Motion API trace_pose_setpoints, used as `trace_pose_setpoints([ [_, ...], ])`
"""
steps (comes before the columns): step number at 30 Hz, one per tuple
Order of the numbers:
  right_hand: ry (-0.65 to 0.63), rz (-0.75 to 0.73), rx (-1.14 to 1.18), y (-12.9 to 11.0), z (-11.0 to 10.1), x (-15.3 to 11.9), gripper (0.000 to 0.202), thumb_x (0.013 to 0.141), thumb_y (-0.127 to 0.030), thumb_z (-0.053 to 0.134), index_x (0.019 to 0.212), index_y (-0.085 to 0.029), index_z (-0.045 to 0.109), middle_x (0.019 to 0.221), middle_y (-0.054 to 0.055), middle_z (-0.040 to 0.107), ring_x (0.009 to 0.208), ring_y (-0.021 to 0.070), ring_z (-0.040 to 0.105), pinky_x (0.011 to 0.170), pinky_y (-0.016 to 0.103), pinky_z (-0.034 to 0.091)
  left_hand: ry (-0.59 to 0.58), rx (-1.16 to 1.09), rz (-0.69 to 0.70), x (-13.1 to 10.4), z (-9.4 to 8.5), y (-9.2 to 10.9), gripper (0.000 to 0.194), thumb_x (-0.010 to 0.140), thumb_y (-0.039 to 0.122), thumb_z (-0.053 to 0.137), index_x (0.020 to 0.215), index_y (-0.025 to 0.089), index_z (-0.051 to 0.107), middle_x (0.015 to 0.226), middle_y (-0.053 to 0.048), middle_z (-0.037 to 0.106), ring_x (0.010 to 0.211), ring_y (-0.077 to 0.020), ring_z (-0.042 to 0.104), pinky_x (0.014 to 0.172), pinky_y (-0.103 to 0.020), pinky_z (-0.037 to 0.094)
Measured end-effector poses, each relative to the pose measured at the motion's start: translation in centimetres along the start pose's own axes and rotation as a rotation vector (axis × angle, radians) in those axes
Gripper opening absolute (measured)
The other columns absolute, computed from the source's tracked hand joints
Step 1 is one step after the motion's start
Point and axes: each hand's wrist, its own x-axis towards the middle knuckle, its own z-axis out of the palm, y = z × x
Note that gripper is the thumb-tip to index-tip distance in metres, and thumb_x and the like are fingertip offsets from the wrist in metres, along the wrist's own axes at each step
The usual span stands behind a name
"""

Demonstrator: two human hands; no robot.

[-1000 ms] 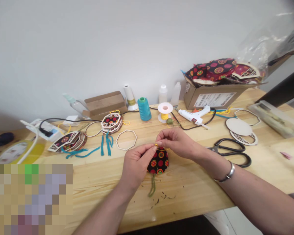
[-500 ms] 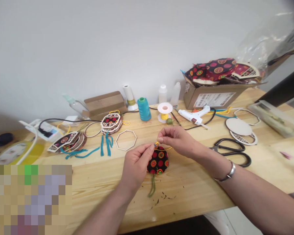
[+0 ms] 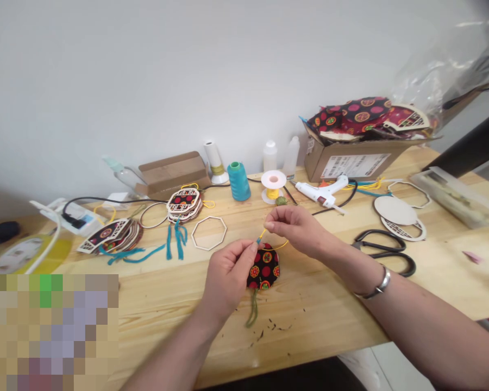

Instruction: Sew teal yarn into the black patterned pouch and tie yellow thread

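Observation:
A patterned black and red fabric piece (image 3: 264, 267) lies on the wooden table, partly behind my left hand (image 3: 232, 269). From its lower edge hangs a green cord (image 3: 251, 309). My left hand pinches a small blue-green bit at the end of a yellow cord (image 3: 277, 247), just above the fabric. Thumb and forefinger of my right hand (image 3: 289, 228) are closed on the same yellow cord, a little up and to the right. The cord runs taut between the two hands and loops over the fabric's top.
Black scissors (image 3: 385, 251) lie right of my right hand. Behind are a glue gun (image 3: 324, 191), a yellow cord spool (image 3: 273, 187), a teal thread cone (image 3: 239, 182) and a carton of fabric pieces (image 3: 350, 160). An octagonal frame (image 3: 209, 233) and ornament stacks (image 3: 185, 203) lie left.
My right hand has moved slightly up and right, away from my left. More yellow cord now shows between the fingers of both hands.

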Motion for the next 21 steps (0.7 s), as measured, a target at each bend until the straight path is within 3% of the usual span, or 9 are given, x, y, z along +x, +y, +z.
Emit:
trace_pose_setpoints([
  [7,-0.040,0.036,0.021,-0.36,0.25,-0.15,0.018,0.073,-0.031,0.056,0.066,-0.015,0.054,0.058,-0.004,0.043,0.055,0.0085,0.035,0.053,0.024,0.028,0.027,-0.007,0.033,0.10,0.24,0.19,0.026,0.077,0.038,0.061,0.094,0.022,0.072,0.079,-0.001,0.070,0.068,-0.0129,0.058,0.060,-0.021,0.043],
  [17,-0.032,0.012,0.056,-0.35,0.76,-0.28,0.016,0.073,-0.029,0.056,0.066,-0.014,0.053,0.059,-0.003,0.045,0.057,0.0082,0.037,0.054,0.023,0.030,-0.018,-0.103,-0.074,0.17,0.31,0.12,0.023,0.074,0.039,0.063,0.083,0.019,0.071,0.074,-0.001,0.069,0.063,-0.0123,0.057,0.055,-0.021,0.040],
  [21,-0.030,0.004,0.058,-0.29,0.73,-0.30,0.016,0.073,-0.028,0.057,0.067,-0.014,0.054,0.059,-0.003,0.046,0.057,0.0082,0.038,0.054,0.023,0.031,-0.009,-0.192,-0.102,0.29,0.34,-0.14,0.023,0.072,0.038,0.065,0.081,0.017,0.070,0.062,0.002,0.060,0.052,-0.0085,0.048,0.049,-0.020,0.035],
])
